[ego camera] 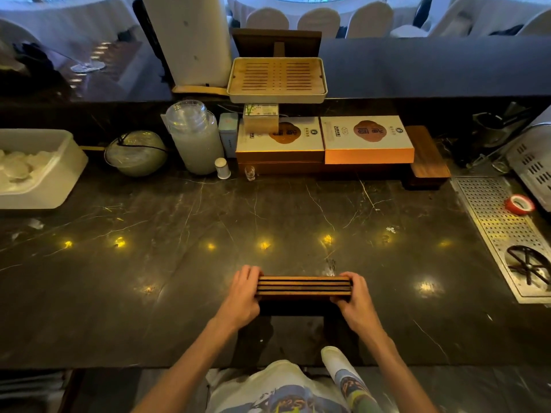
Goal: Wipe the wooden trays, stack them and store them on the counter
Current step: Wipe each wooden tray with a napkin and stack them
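With the trays (304, 287) stacked edge-up above the near worktop (179, 234), we clamped both ends, left hand (242, 296) and right hand (354, 299) each in a closed grip, seemingly to square them for storing.

A single head-worn camera looks forward and steeply down from above the near edge of the dark marble counter (179, 234). It faces the counter's far edge, where boxes and a slatted tea tray (277, 76) stand, and a dining room lies beyond. The wide-angle lens bows the edges. The forearms enter from the bottom, close to the camera.
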